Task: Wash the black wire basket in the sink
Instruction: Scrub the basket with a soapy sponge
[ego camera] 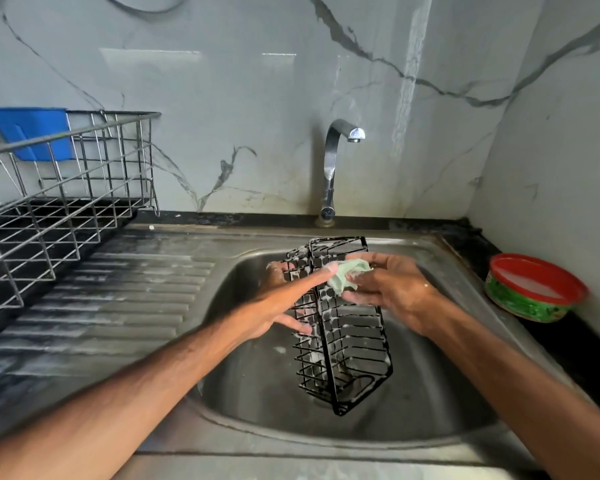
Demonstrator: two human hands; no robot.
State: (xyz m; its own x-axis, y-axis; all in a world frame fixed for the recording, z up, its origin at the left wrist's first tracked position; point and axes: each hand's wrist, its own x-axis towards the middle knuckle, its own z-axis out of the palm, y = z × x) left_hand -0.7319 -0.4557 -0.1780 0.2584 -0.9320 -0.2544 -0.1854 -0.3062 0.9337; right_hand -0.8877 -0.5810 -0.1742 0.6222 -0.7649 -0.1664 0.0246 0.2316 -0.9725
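Observation:
A black wire basket [347, 341] stands tilted on end in the steel sink [257, 403], with soap suds on its wires. My left hand [278, 303] grips the basket's left side, fingers spread through the wires. My right hand [388, 285] holds a pale green scrub cloth [343, 275] against the basket's upper part. The tap [336, 161] above the sink is not running.
A steel dish rack [49, 202] with a blue holder [32, 133] stands on the left, beside the ribbed drainboard [118, 299]. A red and green tub of dish soap [534, 289] sits on the black counter at right. A marble wall closes the back and the right side.

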